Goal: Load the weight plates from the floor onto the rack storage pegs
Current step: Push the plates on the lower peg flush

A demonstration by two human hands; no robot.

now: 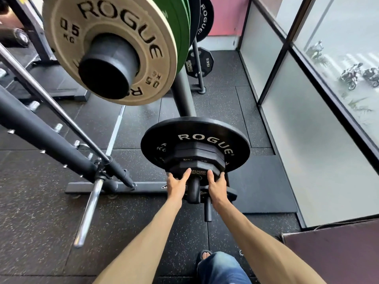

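Left hand (177,182) and right hand (215,183) both clamp the rim of the small black plate (198,173), thumbs on its face, down on the rack's lower peg (193,191)! It sits against the other small plates (196,149), in front of the big ROGUE plate (194,136). Looks like the seating step: next, a straight push home, then release. Peg tip juts between the wrists; glass wall (287,140) near on the right, barbell (88,212) left, rubber floor (143,232) open behind.
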